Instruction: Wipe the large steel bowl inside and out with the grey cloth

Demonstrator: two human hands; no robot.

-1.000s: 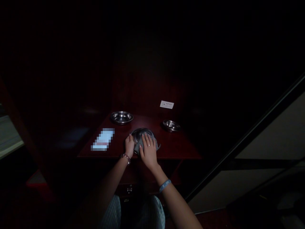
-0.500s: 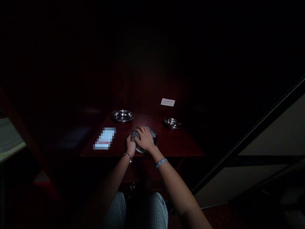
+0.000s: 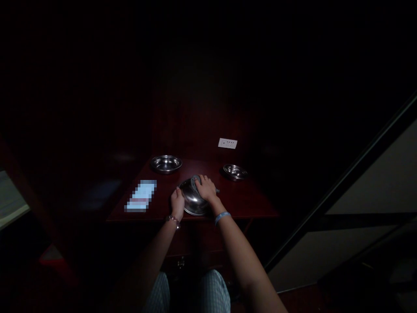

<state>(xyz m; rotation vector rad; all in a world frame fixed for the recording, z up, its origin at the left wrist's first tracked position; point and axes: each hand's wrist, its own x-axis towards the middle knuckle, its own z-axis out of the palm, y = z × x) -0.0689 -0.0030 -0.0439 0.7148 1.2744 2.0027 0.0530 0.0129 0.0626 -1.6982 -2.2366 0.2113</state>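
Note:
Close to the front edge of the dark red desk (image 3: 250, 201), a shiny metal bowl (image 3: 194, 201) shows its rounded outer side, tilted or upside down. My left hand (image 3: 177, 202) grips its left rim, thumb on top, with the other fingers mostly hidden. A grey cloth (image 3: 194, 181) is pressed against the bowl's upper right by my right hand (image 3: 206, 188). The right fingers lie bent over the cloth, and a corner of it sticks out past them on the right.
A round metal dish (image 3: 166, 164) stands at the back left, and a smaller metal bowl (image 3: 235, 172) at the back right. A blurred-out bright rectangle (image 3: 141, 195) lies at the left. On the back wall is a white socket plate (image 3: 227, 143).
My right hand and the cloth have slid right over the bowl, away from my left hand. More of the bowl's shiny surface shows. The view has shifted slightly.

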